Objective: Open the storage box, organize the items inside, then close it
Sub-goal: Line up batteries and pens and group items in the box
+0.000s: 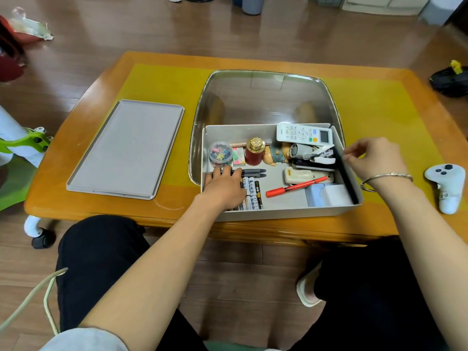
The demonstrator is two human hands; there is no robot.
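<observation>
The grey storage box point(278, 215) stands open on the table, and its flat grey lid point(126, 148) lies to its left. My left hand point(222, 187) is inside the box, palm down over the batteries point(252, 188), with its fingertips on the grey pens point(253, 172). My right hand point(374, 158) pinches the top edge of a black flat panel point(345, 178) that stands along the box's right wall. The box also holds a white remote point(304, 133), a red bottle point(254, 152), a jar of clips point(220, 153), a stapler point(321, 154) and a red marker point(296, 186).
A large clear plastic tub point(266, 97) sits behind the box, overlapping it. A white game controller point(447, 186) lies on the table to the right of my right wrist. The table's front edge is just below the box, above my knees.
</observation>
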